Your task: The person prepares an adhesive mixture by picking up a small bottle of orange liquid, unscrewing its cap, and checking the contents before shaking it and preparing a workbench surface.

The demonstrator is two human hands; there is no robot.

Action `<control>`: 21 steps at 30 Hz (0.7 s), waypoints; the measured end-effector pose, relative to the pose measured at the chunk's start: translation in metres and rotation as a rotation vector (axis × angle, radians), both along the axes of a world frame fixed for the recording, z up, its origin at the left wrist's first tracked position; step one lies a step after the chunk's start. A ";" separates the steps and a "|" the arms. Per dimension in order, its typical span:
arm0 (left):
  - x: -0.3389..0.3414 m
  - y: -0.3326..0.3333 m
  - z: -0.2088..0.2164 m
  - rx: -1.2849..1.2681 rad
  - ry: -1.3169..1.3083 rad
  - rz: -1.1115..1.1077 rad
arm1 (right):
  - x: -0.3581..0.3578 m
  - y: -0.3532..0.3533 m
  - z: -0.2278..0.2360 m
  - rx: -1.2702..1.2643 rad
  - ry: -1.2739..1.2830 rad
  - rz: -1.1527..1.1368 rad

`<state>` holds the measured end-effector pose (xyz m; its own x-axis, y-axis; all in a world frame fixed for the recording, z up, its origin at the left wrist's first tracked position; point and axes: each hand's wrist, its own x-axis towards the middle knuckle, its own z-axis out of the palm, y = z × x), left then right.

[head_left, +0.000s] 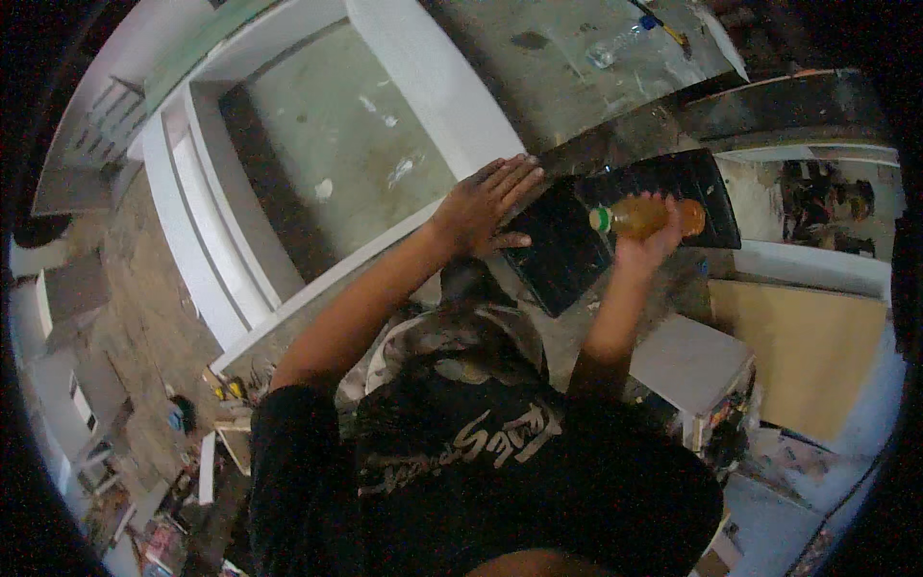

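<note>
My right hand (657, 240) is wrapped around a bottle (630, 219) of amber-orange liquid with a green cap, tilted nearly level, its cap pointing left. Beneath the bottle lies a dark black object in two flat sections (562, 252); its kind cannot be made out. My left hand (481, 210) is stretched flat, fingers together and thumb apart, at the near right corner of a large white frame (423, 82). Its thumb reaches over the edge of the black object. Whether the palm presses on the frame is hidden.
On the floor at the far right lie a clear plastic bottle (615, 48) and a brush-like tool (670, 32). A pale box (694, 363) and a tan board (803, 356) stand to my right. Scraps and loose pieces (168, 500) clutter the lower left.
</note>
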<state>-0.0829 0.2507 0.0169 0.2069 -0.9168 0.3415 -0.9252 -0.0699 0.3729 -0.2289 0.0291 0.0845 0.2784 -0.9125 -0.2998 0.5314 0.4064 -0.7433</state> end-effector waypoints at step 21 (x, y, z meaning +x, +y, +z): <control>0.043 -0.127 0.018 0.427 0.124 -0.234 | 0.034 -0.109 -0.114 0.753 -0.353 0.235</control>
<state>-0.0394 0.1236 0.0352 -0.0052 -0.9960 -0.0889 -0.8848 -0.0368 0.4645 -0.1953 -0.0802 -0.0298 0.6257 -0.4123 -0.6622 0.5207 0.8529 -0.0391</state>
